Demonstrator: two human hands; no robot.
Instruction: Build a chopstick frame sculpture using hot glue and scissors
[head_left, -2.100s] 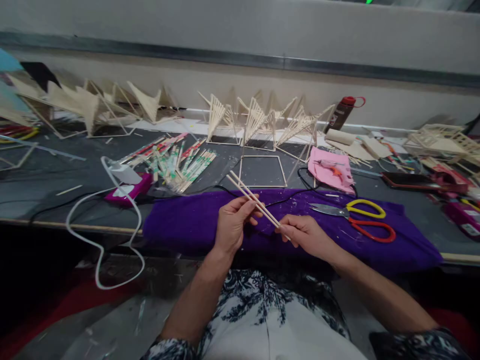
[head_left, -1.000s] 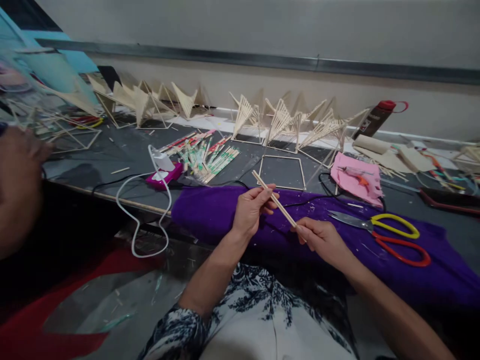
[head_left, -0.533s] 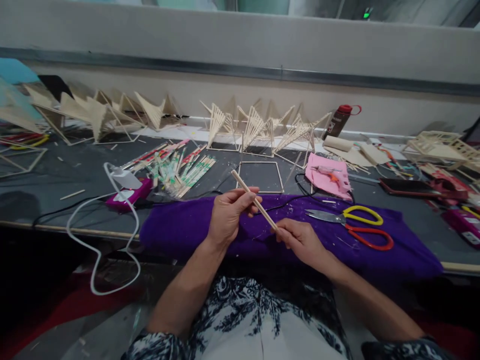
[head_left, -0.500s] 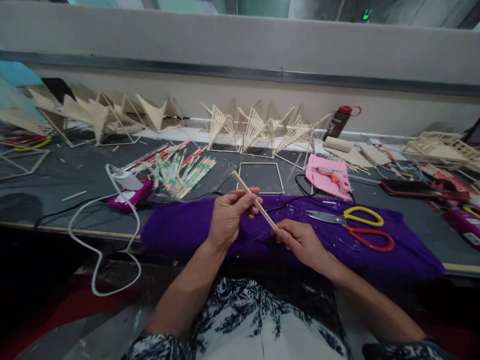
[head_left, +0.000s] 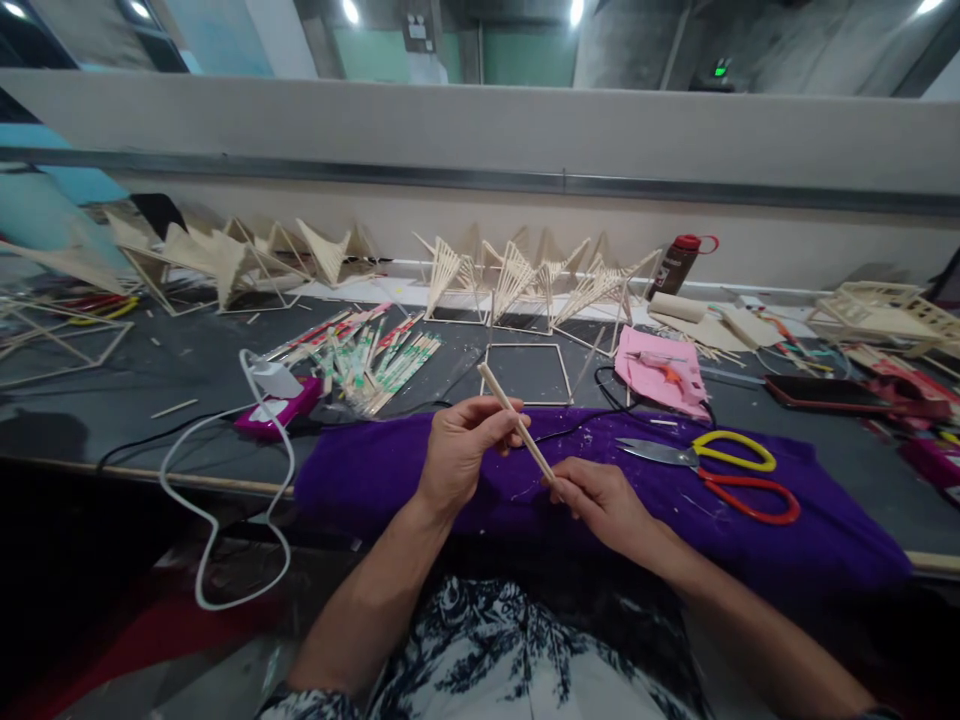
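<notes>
A pair of plain wooden chopsticks (head_left: 534, 450) slants between my two hands above the purple cloth (head_left: 360, 465). My left hand (head_left: 469, 440) pinches them around the middle, thumb on top. Lower down, my right hand (head_left: 600, 497) grips their near end, so its tip is hidden by the fingers. To the right of my right hand, scissors (head_left: 694, 456) with one yellow and one red handle lie open on the cloth. Behind my hands a square stick frame (head_left: 564, 375) rests on the dark table.
Wrapped chopsticks (head_left: 401, 370) lie in a pile at left, near a purple power strip (head_left: 279, 408) with a white cable. Stick models (head_left: 517, 285) line the wall. A glue gun (head_left: 664, 368) rests on pink cloth (head_left: 637, 345); behind it stands a brown bottle (head_left: 675, 265).
The head view has tilted up a little, so things sit lower in the picture. Both hands keep their hold on the chopsticks, almost unmoved.
</notes>
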